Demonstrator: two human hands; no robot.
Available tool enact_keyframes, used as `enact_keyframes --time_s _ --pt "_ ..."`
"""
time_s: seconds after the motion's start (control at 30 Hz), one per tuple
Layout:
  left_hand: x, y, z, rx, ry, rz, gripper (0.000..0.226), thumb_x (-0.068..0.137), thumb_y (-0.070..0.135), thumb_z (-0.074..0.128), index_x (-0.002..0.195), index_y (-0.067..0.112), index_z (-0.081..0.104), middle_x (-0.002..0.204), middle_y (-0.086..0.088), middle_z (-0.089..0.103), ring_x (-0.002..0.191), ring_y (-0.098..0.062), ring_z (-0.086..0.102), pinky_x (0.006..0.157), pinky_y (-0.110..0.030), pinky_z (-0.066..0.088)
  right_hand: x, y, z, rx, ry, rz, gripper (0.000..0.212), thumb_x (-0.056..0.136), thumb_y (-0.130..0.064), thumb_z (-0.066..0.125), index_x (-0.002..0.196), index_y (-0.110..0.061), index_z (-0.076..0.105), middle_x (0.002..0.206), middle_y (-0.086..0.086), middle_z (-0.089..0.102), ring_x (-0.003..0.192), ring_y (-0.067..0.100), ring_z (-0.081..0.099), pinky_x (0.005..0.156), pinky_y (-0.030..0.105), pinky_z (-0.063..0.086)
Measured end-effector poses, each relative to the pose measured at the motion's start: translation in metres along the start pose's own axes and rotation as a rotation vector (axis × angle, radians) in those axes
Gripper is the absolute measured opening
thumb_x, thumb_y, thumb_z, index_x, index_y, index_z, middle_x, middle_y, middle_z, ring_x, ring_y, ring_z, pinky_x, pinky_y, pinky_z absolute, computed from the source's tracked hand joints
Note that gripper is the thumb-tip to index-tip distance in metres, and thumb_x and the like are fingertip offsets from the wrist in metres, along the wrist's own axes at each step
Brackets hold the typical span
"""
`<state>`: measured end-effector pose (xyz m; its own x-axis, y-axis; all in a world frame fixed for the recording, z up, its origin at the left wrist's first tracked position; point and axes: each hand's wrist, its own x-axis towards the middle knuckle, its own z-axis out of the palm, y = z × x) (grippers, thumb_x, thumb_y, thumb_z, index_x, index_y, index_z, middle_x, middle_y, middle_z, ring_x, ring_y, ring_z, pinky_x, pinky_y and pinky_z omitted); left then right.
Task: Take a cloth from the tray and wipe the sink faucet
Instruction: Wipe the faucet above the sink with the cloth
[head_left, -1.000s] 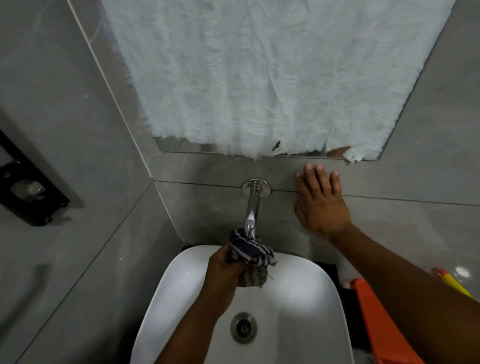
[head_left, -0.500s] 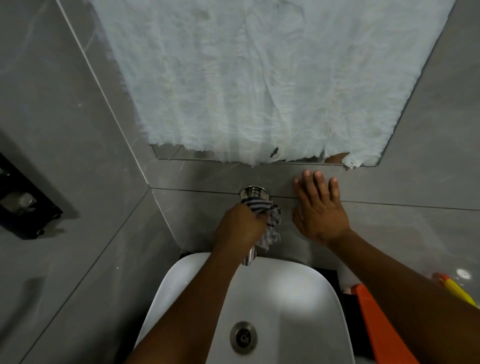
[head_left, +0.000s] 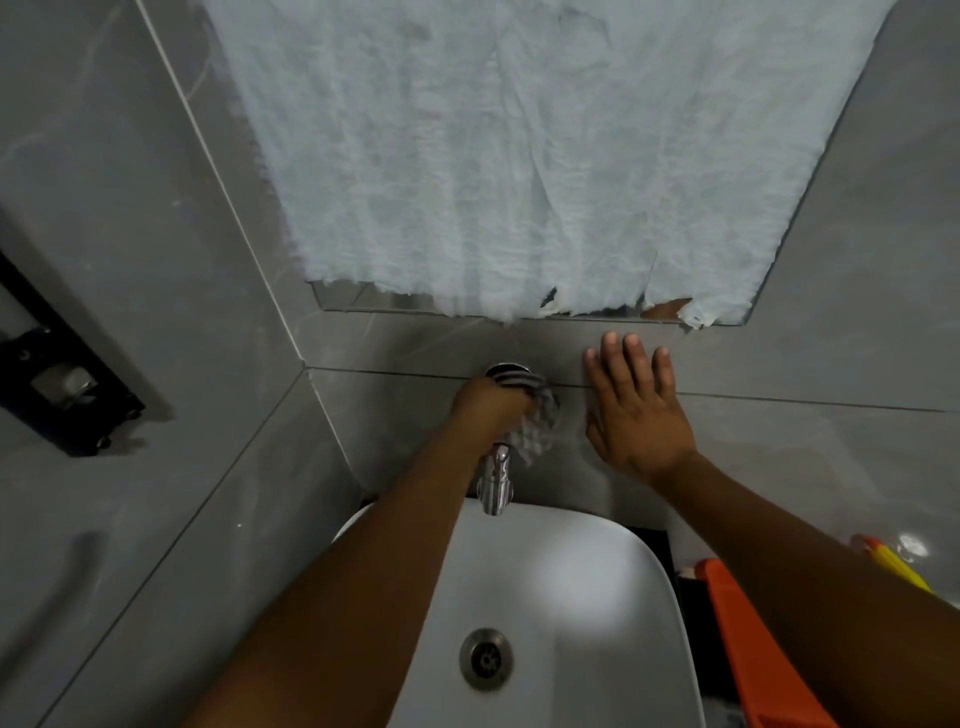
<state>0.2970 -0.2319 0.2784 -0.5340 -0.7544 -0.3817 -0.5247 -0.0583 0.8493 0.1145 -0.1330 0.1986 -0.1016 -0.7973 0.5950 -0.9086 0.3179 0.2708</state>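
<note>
A chrome faucet juts from the grey tiled wall over a white sink. My left hand grips a striped grey cloth wrapped around the faucet's upper part, close to its round wall flange. Only the spout end shows below the cloth. My right hand lies flat on the wall just right of the faucet, fingers spread, holding nothing.
An orange tray stands at the lower right beside the sink, with a yellow item behind it. A mirror covered with white paper hangs above. A black wall fixture is on the left wall. The drain sits mid-basin.
My left hand has slid the cloth up the faucet from the spout tip to near the wall flange. My right hand stays pressed on the wall.
</note>
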Motion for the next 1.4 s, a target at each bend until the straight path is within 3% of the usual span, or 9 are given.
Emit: enact_keyframes --time_s 0.07,0.13,0.3,0.53,0.7,0.83,1.07,1.27,1.4 --pt "-0.004 0.005 0.014 0.582 0.291 0.160 0.021 0.085 0.022 0.061 0.100 0.011 0.070 0.101 -0.006 0.071 0.098 -0.029 0.065 0.094 -0.054 0.048 0.000 -0.003 -0.002 0.011 -0.023 0.024 0.093 0.081 -0.040 0.054 0.153 -0.013 0.002 0.161 0.008 -0.027 0.148 0.030 -0.023 0.119 0.053 -0.015" --pt "-0.005 0.005 0.021 0.693 0.359 0.173 0.026 0.083 0.024 0.060 0.104 0.013 0.071 0.110 -0.009 0.070 0.106 -0.033 0.063 0.094 -0.057 0.047 0.000 -0.006 -0.004 0.016 -0.040 0.041 0.094 0.080 -0.040 0.054 0.153 -0.012 0.002 0.164 0.012 -0.015 0.148 0.030 -0.025 0.118 0.053 -0.016" --pt "-0.012 -0.030 0.013 0.225 0.165 0.203 0.031 0.093 0.026 0.062 0.116 0.005 0.060 0.107 -0.013 0.074 0.082 -0.023 0.071 0.066 -0.026 0.056 -0.001 -0.004 -0.007 0.013 -0.057 0.029 0.095 0.078 -0.042 0.052 0.154 -0.011 0.003 0.161 0.009 -0.028 0.148 0.030 -0.024 0.118 0.052 -0.017" --pt "-0.039 -0.116 0.026 -0.320 -0.024 0.009 0.031 0.095 0.017 0.062 0.118 -0.002 0.054 0.102 -0.015 0.071 0.083 -0.019 0.072 0.070 -0.025 0.059 0.002 -0.016 -0.014 0.099 -0.154 0.122 0.099 0.077 -0.034 0.066 0.154 -0.007 0.009 0.163 0.015 -0.001 0.144 0.030 -0.033 0.117 0.055 -0.009" --pt "-0.060 -0.129 0.041 -0.417 -0.122 -0.094 0.036 0.097 0.012 0.056 0.068 -0.006 0.066 0.047 -0.003 0.064 0.040 -0.012 0.062 0.040 -0.019 0.049 -0.010 -0.060 -0.048 0.485 -0.233 0.345 0.073 0.091 -0.055 0.049 0.149 -0.017 0.024 0.164 0.014 0.006 0.151 0.033 -0.002 0.120 0.048 0.016" --pt "-0.069 -0.153 0.047 -0.286 0.015 -0.001 0.050 0.070 0.017 0.074 0.115 0.019 0.054 0.092 0.003 0.071 0.077 -0.006 0.071 0.078 -0.033 0.062 -0.051 -0.095 -0.081 1.331 -0.711 0.475 0.040 0.084 -0.064 0.055 0.112 -0.036 0.064 0.111 -0.007 0.068 0.109 0.019 0.064 0.089 0.028 0.052" --pt "-0.064 -0.165 0.027 -0.859 -0.323 -0.060 0.044 0.087 0.004 0.046 0.129 -0.005 0.059 0.129 -0.029 0.062 0.115 -0.041 0.060 0.106 -0.056 0.044 -0.070 -0.074 -0.078 1.301 -0.784 0.503 0.014 0.079 -0.036 0.078 0.090 -0.029 0.071 0.083 0.002 0.072 0.075 0.019 0.071 0.060 0.033 0.062" --pt "-0.036 -0.133 0.085 -0.418 -0.169 -0.069 0.034 0.068 0.009 0.083 0.095 0.004 0.063 0.104 -0.029 0.069 0.089 -0.032 0.069 0.078 -0.041 0.057 -0.142 -0.028 -0.072 1.451 -0.700 1.037 0.025 0.079 -0.024 0.080 0.101 -0.015 0.072 0.074 -0.002 0.072 0.061 0.010 0.067 0.053 0.026 0.053" --pt "-0.012 -0.092 0.182 0.064 -0.236 0.172 0.026 0.076 0.006 0.078 0.079 0.017 0.055 0.079 -0.003 0.059 0.077 -0.019 0.056 0.068 -0.028 0.047 -0.223 0.009 -0.066 1.614 -0.540 1.583 0.021 0.085 -0.016 0.073 0.103 -0.007 0.069 0.093 0.010 0.074 0.080 0.021 0.070 0.067 0.034 0.060"
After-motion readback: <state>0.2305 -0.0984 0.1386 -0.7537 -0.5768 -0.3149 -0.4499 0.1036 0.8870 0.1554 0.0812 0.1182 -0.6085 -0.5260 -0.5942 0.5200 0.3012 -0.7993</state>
